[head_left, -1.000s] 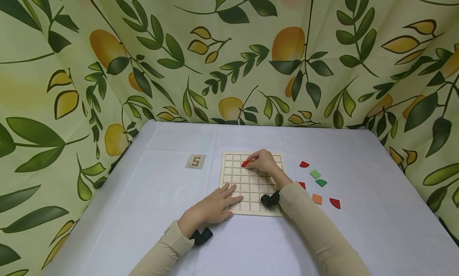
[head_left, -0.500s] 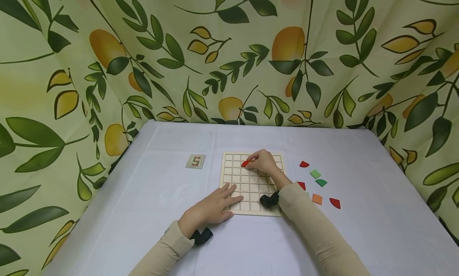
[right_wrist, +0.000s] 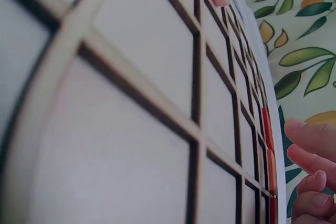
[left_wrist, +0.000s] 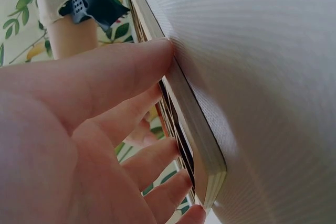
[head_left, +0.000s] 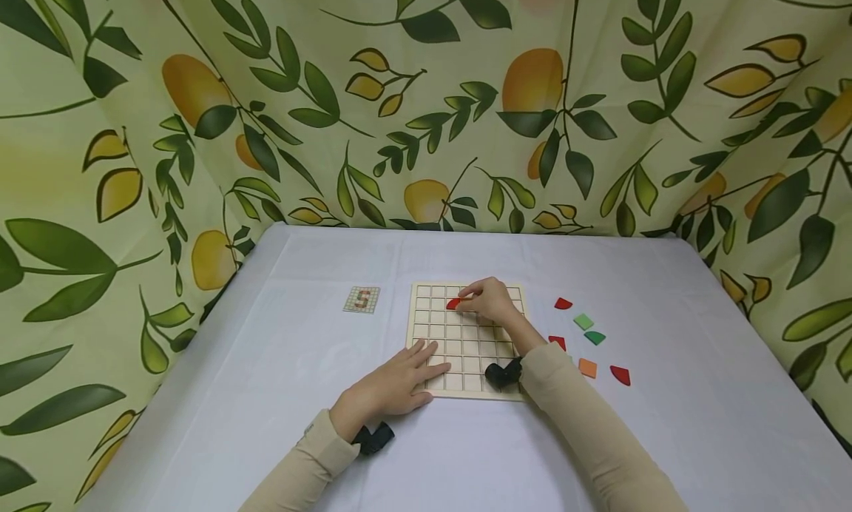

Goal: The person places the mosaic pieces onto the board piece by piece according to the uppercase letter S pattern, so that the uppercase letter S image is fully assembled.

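A pale wooden grid board point(head_left: 455, 364) lies in the middle of the white table. My left hand point(head_left: 396, 381) rests on its near left corner with fingers spread; in the left wrist view the thumb point(left_wrist: 142, 59) touches the board's side edge. My right hand point(head_left: 489, 301) is over the far rows, fingers bent loosely beside a red quarter-round tile point(head_left: 453, 303). The right wrist view shows a red tile point(right_wrist: 268, 129), an orange-red tile point(right_wrist: 271, 171) and another red tile point(right_wrist: 273, 208) lined up in the grid, with a small gap to my fingertips. The hand hides part of this row in the head view.
Right of the board lie loose tiles: a red quarter-round point(head_left: 563, 303), a light green square point(head_left: 583, 321), a dark green one point(head_left: 595, 337), an orange square point(head_left: 588, 368) and more red ones. A small gridded card point(head_left: 362, 300) with an S-like figure lies at left.
The head view has shifted very slightly. Both hands stay at nearly the same places on and over the board, and the tiles lie as before.
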`<action>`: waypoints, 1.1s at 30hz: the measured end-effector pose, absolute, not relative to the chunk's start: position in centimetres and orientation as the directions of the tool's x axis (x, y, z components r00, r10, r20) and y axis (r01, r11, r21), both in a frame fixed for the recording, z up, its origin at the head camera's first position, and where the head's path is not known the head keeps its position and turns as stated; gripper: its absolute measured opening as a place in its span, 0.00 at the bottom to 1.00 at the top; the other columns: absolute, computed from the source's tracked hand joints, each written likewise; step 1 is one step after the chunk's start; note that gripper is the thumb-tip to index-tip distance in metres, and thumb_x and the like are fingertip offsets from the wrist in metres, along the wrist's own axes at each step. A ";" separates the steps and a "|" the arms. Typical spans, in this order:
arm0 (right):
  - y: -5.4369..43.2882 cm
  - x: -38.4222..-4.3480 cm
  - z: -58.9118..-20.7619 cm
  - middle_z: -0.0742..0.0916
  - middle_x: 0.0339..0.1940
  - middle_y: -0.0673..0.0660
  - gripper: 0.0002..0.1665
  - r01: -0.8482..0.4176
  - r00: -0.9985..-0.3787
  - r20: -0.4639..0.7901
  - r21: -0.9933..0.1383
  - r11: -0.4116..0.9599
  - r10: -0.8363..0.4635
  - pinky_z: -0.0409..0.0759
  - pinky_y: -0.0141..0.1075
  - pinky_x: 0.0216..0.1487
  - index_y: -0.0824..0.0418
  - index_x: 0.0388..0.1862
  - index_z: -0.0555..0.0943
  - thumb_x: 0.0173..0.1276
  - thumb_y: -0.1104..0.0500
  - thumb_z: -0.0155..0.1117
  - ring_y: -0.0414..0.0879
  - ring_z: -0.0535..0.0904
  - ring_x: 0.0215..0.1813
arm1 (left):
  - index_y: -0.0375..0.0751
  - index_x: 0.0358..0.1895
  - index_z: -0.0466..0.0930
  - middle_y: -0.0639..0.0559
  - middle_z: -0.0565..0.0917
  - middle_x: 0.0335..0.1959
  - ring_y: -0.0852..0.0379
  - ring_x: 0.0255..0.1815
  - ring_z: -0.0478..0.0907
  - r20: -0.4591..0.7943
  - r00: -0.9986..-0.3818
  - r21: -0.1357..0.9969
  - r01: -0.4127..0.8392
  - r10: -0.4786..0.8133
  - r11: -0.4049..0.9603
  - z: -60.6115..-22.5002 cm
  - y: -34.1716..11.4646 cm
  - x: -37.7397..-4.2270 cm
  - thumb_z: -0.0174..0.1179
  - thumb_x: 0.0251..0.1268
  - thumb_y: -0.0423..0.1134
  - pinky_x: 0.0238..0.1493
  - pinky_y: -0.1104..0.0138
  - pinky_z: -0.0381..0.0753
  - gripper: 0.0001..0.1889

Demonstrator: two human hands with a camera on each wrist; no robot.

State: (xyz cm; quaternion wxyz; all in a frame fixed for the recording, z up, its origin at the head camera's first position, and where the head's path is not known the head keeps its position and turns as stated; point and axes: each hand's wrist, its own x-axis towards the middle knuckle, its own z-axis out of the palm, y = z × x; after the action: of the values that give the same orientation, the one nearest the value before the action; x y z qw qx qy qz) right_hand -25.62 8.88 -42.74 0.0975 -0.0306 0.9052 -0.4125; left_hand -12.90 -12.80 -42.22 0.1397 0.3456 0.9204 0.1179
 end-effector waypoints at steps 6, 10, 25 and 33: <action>9.2 -25.0 -42.0 0.81 0.36 0.57 0.16 0.075 -0.977 -0.181 -0.787 0.613 -0.112 0.67 0.30 0.29 0.62 0.44 0.87 0.58 0.57 0.72 0.45 0.68 0.35 | 0.51 0.71 0.65 0.41 0.57 0.78 0.40 0.80 0.50 -0.175 -0.727 0.318 0.597 0.665 0.736 -42.4 -12.8 -12.9 0.54 0.70 0.43 0.78 0.49 0.57 0.27; 9.6 -24.6 -41.9 0.79 0.31 0.54 0.15 0.057 -0.979 -0.164 -0.795 0.604 -0.124 0.66 0.31 0.29 0.63 0.43 0.87 0.58 0.57 0.72 0.44 0.67 0.33 | 0.52 0.71 0.65 0.41 0.57 0.78 0.40 0.80 0.50 -0.178 -0.729 0.318 0.594 0.662 0.739 -42.4 -12.7 -12.8 0.54 0.70 0.43 0.79 0.50 0.56 0.27; 11.3 -22.6 -41.5 0.71 0.15 0.47 0.17 0.002 -0.974 -0.129 -0.831 0.557 -0.188 0.66 0.32 0.29 0.67 0.46 0.85 0.60 0.58 0.70 0.43 0.64 0.24 | 0.51 0.72 0.64 0.41 0.56 0.78 0.41 0.80 0.49 -0.186 -0.729 0.319 0.589 0.659 0.742 -42.2 -12.7 -12.9 0.54 0.71 0.44 0.79 0.50 0.56 0.27; 12.3 -21.5 -41.0 0.72 0.19 0.48 0.15 -0.012 -0.977 -0.113 -0.819 0.573 -0.181 0.65 0.32 0.30 0.66 0.42 0.86 0.57 0.59 0.72 0.44 0.66 0.29 | 0.51 0.72 0.65 0.41 0.56 0.78 0.41 0.80 0.49 -0.188 -0.730 0.329 0.583 0.657 0.743 -42.1 -12.7 -12.9 0.54 0.71 0.43 0.79 0.50 0.55 0.27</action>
State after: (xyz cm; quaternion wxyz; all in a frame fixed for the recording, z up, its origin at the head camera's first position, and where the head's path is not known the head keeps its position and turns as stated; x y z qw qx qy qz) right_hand -21.49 12.26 -40.98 0.0923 -0.0547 0.8821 -0.4587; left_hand -12.86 -12.73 -42.14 0.1473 0.3363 0.9218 0.1247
